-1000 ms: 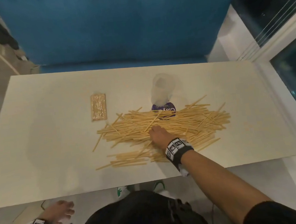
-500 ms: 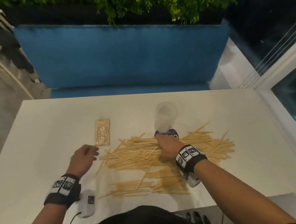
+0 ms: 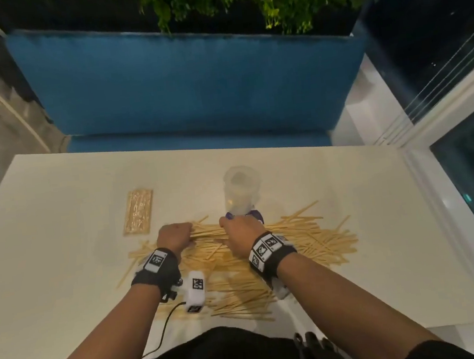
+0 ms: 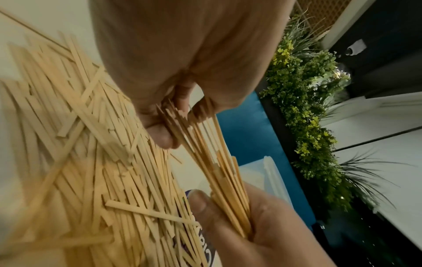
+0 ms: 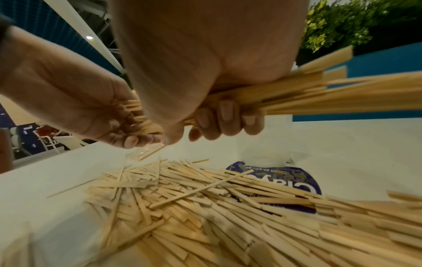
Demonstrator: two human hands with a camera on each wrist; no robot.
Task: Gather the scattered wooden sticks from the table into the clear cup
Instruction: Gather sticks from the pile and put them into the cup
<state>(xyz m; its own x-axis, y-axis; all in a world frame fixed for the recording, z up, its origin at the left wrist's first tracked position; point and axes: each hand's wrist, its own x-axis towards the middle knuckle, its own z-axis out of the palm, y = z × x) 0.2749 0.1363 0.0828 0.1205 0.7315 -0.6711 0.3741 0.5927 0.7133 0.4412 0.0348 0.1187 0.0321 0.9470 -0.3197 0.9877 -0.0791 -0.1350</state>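
Observation:
A heap of thin wooden sticks lies spread across the middle of the white table. The clear cup stands upright just behind the heap, on a purple printed label. Both hands hold one bundle of sticks lifted just above the heap. My left hand grips its left end, fingers curled round it. My right hand grips the bundle further right, in front of the cup.
A flat clear packet of sticks lies at the left behind the heap. A white device with a black cable hangs below my left wrist. A blue planter wall runs behind the table; a glass railing stands at the right.
My left hand came up from below the table edge to the heap. My right hand moved from the heap's middle toward the cup. Both now grip a bundle of sticks.

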